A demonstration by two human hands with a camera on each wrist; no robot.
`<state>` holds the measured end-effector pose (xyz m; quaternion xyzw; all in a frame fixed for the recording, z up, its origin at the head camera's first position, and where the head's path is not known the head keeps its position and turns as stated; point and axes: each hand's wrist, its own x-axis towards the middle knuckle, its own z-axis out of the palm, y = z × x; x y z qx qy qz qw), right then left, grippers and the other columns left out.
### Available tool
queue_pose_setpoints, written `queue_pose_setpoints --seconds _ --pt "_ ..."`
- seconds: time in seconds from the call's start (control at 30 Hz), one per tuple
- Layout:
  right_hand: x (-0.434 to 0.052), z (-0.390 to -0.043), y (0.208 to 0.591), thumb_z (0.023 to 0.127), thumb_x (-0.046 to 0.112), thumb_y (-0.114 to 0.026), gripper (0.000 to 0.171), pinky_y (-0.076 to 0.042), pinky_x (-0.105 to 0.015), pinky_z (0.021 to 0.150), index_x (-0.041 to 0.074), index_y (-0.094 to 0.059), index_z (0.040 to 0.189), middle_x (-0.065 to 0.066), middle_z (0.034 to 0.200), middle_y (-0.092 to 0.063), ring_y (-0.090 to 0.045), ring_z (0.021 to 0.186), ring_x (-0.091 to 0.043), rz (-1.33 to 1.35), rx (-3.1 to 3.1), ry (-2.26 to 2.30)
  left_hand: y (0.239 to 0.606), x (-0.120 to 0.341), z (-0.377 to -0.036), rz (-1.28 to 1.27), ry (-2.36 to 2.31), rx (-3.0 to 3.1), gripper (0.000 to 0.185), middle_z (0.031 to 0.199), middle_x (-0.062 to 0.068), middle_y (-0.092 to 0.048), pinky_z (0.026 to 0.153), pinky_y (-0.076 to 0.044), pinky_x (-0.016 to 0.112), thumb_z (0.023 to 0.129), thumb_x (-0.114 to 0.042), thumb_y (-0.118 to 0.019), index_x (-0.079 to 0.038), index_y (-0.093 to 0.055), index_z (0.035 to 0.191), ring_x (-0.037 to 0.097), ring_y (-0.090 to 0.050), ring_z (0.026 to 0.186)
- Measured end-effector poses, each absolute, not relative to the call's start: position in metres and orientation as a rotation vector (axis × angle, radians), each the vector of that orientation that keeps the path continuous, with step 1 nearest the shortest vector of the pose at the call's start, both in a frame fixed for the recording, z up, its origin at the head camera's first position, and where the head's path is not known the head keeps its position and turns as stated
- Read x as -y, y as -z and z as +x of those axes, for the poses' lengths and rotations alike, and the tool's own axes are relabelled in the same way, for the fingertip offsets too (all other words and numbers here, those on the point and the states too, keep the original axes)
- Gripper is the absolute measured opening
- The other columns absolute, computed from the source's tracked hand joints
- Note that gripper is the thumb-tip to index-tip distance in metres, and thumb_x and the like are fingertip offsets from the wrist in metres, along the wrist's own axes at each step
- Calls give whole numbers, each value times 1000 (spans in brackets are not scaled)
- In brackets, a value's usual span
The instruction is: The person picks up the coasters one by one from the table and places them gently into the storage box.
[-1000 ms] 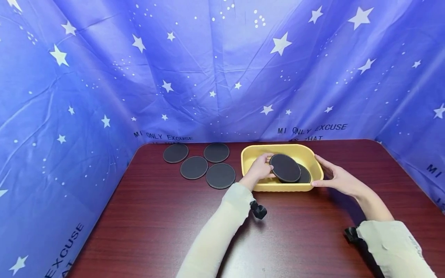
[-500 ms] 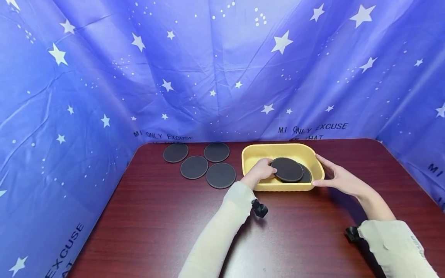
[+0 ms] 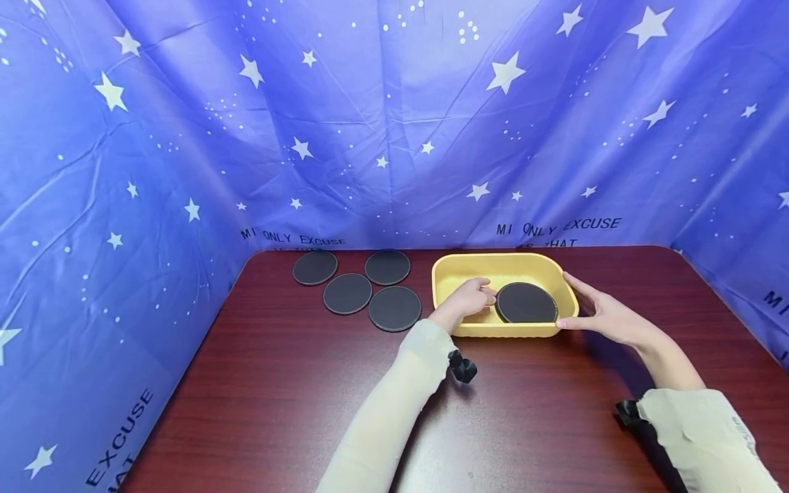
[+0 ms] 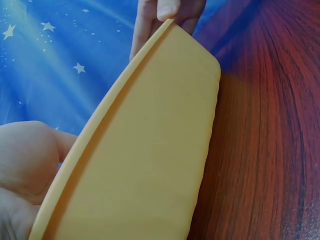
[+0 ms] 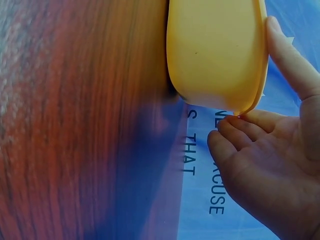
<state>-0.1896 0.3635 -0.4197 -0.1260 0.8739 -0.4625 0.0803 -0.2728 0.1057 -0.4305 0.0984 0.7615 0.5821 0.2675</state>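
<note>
A dark round disc [image 3: 527, 303] lies flat in the right half of the yellow tray [image 3: 502, 263], which stands on the red-brown table [image 3: 277, 397] right of the frame's centre. The left hand [image 3: 467, 299] reaches into the tray's left half with loosely curled fingers just beside the disc, holding nothing, while the right hand [image 3: 600, 315] rests straight fingers against the tray's right rim. To the tray's left, four more dark discs [image 3: 348, 294] lie clustered on the table before a blue star-printed cloth [image 3: 185, 137].

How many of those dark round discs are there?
5 visible: four on the table left of the yellow tray, at; one inside the tray, possibly hiding another underneath.
</note>
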Motion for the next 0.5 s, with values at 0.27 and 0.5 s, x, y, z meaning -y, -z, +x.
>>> queue_pose_setpoints --seconds 0.27,0.5 --pt "-364 -190 417 90 13 -72 99 -26 8 92 2 -3 159 -28 164 -5 -8 147 -49 -336 -2606 1370 426 -107 -272 198 -1644 -2059 50 129 19 -66 95 -57 37 95 6 -53 0 -46 145 27 -66 111" --pt "-362 -188 419 91 12 -70 97 -26 7 93 1 -2 159 -28 165 -3 -5 152 -41 -366 -2590 1388 422 -102 -275 291 -1821 -1910 43 136 22 -60 102 -54 40 98 3 -53 4 -49 140 36 -62 121"
